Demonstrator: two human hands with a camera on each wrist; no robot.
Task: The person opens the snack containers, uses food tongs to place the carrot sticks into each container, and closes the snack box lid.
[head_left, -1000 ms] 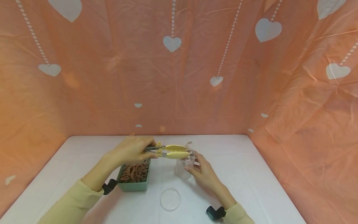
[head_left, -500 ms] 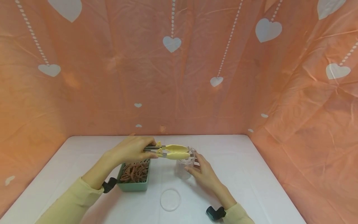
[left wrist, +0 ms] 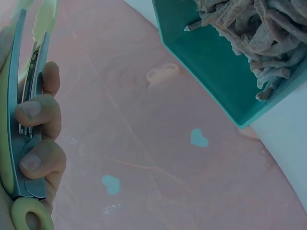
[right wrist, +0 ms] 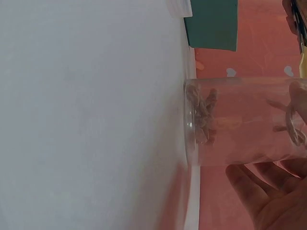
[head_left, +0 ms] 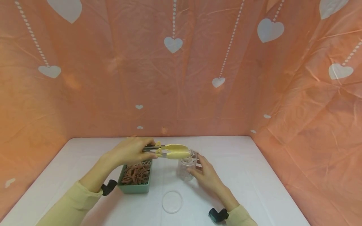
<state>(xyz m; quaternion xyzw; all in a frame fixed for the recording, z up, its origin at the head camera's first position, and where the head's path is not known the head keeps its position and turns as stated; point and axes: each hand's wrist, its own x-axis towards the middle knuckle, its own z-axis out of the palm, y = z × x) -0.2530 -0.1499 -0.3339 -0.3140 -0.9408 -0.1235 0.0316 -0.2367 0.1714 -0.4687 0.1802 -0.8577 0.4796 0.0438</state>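
My left hand (head_left: 128,152) grips a pair of tongs (head_left: 177,155) with yellow scalloped heads and metal arms. The heads stand slightly apart at the mouth of a clear jar (head_left: 184,172), on its left side. Around the jar's right side, my right hand (head_left: 207,174) holds it upright on the table. Brown dried strips (right wrist: 201,115) lie at the jar's bottom in the right wrist view, and a few more show near its mouth. Under my left hand stands a green box (head_left: 135,189) heaped with similar brown strips (head_left: 137,174), partly hidden by that hand.
A clear round lid (head_left: 172,201) lies flat on the white table (head_left: 243,185), in front of the jar. Orange cloth (head_left: 181,103) with pale hearts encloses the back and sides. Each wrist wears a black camera mount (head_left: 218,215).
Brown strips that were between the tongs' heads and sticking up above the jar have dropped into it. The tongs have shifted slightly left and up. My right hand stays on the jar.
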